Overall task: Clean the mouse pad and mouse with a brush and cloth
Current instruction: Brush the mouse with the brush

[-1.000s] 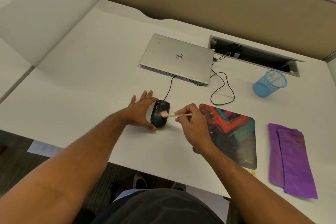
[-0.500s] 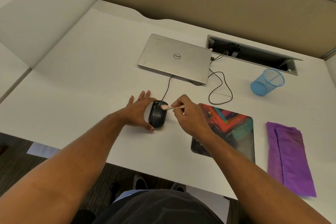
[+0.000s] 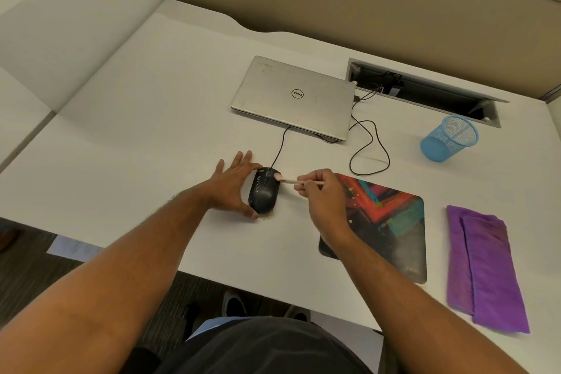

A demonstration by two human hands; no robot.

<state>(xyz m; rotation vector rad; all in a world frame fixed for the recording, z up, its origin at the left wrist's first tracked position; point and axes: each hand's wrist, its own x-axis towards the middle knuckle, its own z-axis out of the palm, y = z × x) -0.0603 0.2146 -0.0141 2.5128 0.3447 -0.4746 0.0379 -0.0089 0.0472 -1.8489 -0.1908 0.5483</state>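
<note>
Black mouse (image 3: 263,191) near the worktop's (image 3: 151,130) front edge: left hand (image 3: 233,188) braces it, fingers straight; right hand (image 3: 321,194) pinches the brush (image 3: 287,181), bristles on the mouse.

The right hand (image 3: 323,199) hides the mouse pad's (image 3: 391,222) near-left corner. The worktop (image 3: 151,146) runs past the right edge.

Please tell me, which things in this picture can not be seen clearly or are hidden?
In the head view:
- Mouse pad: its near left part is hidden by the right hand and forearm.
- Mouse: its left side is covered by the left hand.
- Brush: the handle end is hidden inside the right hand.
- Print on the pad's near corner: too small to read.
</note>
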